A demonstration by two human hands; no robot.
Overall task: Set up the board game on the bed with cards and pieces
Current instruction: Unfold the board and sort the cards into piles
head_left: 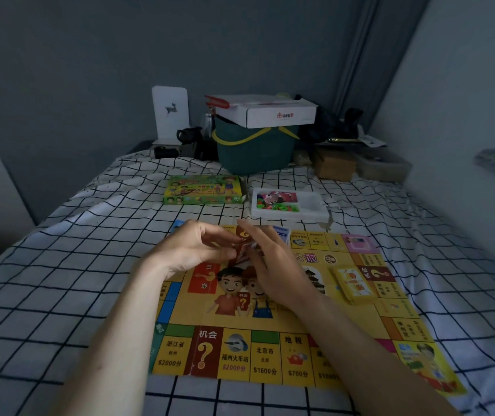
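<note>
Head view shows both hands, left hand (pixel 193 250) and right hand (pixel 273 271), pinching a small red card stack (pixel 241 250) above the board (pixel 270 319) on the bed (pixel 60 265), probably squaring it before laying it on the red question-mark space.

Bed sheet (pixel 60 280): matt woven cloth, creased. Game board (pixel 270 325): thin printed paper with a slight sheen. Game box (pixel 204 190): glossy printed cardboard. Tray (pixel 315 214): smooth white plastic. Basket (pixel 255 151): matt green plastic.
</note>
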